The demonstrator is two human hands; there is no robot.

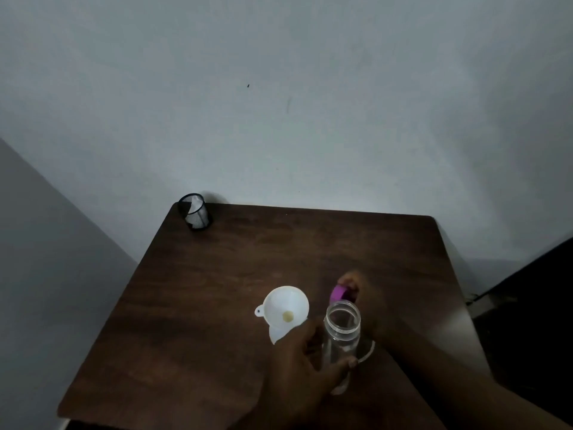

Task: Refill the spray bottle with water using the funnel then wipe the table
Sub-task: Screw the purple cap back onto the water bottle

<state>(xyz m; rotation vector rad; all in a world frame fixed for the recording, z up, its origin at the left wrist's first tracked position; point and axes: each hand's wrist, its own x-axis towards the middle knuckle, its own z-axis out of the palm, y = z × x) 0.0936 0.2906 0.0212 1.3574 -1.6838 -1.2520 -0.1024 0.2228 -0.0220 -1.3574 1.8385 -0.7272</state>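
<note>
**Open bottle held upright, purple cap lifted clear**

A clear plastic bottle (pixel 341 336) stands upright near the front edge of the dark wooden table (pixel 217 290), its long axis vertical and its threaded open mouth pointing straight up. The left hand (pixel 297 364) is wrapped around the bottle's lower body from the left, fingers closed on it. Just behind the mouth, the right hand (pixel 362 293) pinches a purple cap (pixel 339 293) in its fingertips, clear of the neck; the hand is motion-blurred. A white funnel (pixel 286 307) sits just left of the bottle with its wide bowl facing up, planted in a white container that the left hand mostly hides. A black mesh cup (pixel 195 211) stands at the far left corner.
</note>
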